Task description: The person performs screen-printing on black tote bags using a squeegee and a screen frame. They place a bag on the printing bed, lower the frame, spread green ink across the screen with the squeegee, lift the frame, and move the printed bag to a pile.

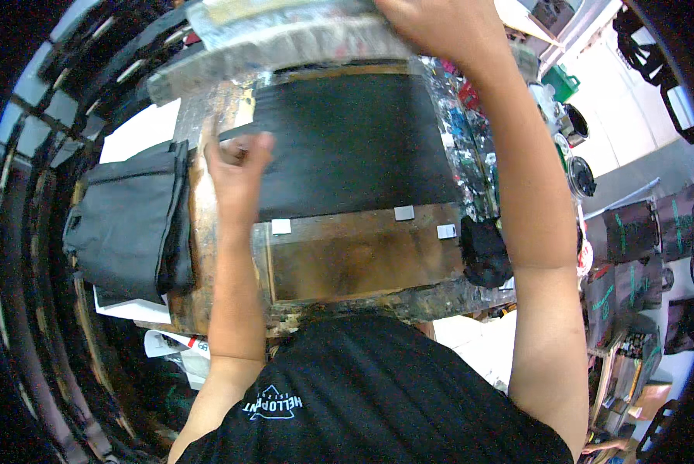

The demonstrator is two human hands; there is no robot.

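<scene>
A flat black cloth piece lies on a worn wooden board. At its left edge is my left hand, smeared a little by motion, its fingers curled on a turned-up bit of the cloth. My right hand reaches to the top of the picture and grips the near bar of a paint-stained printing screen frame. The frame stands raised and blurred beyond the cloth; my right fingertips are out of sight. Three small pale tabs, one of them a white tab, sit along the cloth's near edge.
A stack of folded black cloth bags lies left of the board. To the right are a paint-splattered strip, a crumpled black cloth, open cans and a green container. Printed black bags lie farther right.
</scene>
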